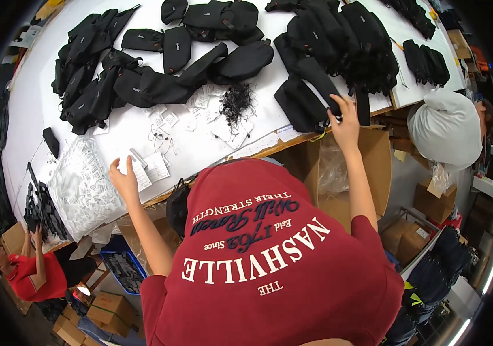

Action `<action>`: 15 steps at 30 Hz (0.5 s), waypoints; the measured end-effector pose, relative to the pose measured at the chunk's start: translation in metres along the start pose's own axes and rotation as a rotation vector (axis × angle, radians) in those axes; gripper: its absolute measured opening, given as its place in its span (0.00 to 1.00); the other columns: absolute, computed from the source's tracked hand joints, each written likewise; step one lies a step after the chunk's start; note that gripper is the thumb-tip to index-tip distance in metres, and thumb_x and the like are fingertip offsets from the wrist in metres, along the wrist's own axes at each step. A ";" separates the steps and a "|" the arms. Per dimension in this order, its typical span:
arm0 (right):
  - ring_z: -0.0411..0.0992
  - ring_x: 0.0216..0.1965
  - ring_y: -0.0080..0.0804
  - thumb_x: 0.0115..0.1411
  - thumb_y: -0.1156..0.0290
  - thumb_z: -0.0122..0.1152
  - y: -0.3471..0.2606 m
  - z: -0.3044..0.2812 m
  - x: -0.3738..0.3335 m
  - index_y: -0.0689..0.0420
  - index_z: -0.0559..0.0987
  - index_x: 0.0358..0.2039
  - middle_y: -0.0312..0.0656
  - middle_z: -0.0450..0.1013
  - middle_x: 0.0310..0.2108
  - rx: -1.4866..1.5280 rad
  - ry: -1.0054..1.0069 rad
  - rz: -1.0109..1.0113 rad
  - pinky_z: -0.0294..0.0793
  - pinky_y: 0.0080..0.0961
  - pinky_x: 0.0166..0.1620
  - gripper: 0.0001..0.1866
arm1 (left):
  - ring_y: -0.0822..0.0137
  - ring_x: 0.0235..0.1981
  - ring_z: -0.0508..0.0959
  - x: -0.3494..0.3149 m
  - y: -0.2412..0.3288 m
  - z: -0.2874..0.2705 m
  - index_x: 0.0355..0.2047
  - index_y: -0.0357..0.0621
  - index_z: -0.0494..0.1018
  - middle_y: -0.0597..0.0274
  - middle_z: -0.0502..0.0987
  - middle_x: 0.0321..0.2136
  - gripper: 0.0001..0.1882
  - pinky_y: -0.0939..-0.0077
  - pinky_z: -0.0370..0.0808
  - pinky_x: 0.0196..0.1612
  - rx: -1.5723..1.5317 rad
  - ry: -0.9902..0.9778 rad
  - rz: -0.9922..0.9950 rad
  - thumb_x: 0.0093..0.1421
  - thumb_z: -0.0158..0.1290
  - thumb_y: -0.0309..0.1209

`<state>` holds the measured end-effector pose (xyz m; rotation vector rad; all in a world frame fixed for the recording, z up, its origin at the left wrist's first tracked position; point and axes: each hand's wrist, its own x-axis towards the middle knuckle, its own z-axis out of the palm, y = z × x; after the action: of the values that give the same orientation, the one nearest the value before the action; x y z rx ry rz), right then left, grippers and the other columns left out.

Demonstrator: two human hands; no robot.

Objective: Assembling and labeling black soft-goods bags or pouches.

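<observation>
My left hand (124,181) is over the table's near edge, its thumb and fingers apart with nothing seen between them. Right beside it are white printed cards (155,166). At the right, my right hand (346,126) pinches the near end of a long black fabric pouch (318,78) between thumb and fingers. Another black pouch (299,105) lies flat just left of that hand. Between my hands are a tangle of black tag strings (237,102) and scattered white labels (168,119).
Piles of black pouches (163,86) spread over the white table (27,135). A clear bag of white labels (85,187) rests at the left edge. Below the right edge stands an open cardboard box (376,173). A person in red (44,277) works at lower left; a white sack (445,130) is at right.
</observation>
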<state>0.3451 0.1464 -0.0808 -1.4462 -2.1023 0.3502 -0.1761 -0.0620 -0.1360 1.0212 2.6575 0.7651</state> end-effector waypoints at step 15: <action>0.72 0.31 0.37 0.50 0.71 0.59 -0.055 0.157 -0.023 0.51 0.74 0.29 0.37 0.69 0.28 0.121 -0.484 -0.175 0.71 0.32 0.32 0.05 | 0.54 0.29 0.78 -0.026 -0.027 0.018 0.36 0.34 0.76 0.50 0.79 0.26 0.17 0.68 0.73 0.37 0.059 0.120 -0.109 0.57 0.54 0.39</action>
<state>0.2174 0.1189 -0.1871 -1.1788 -2.5116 0.8083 -0.1663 -0.0891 -0.1655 0.8611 2.8266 0.7524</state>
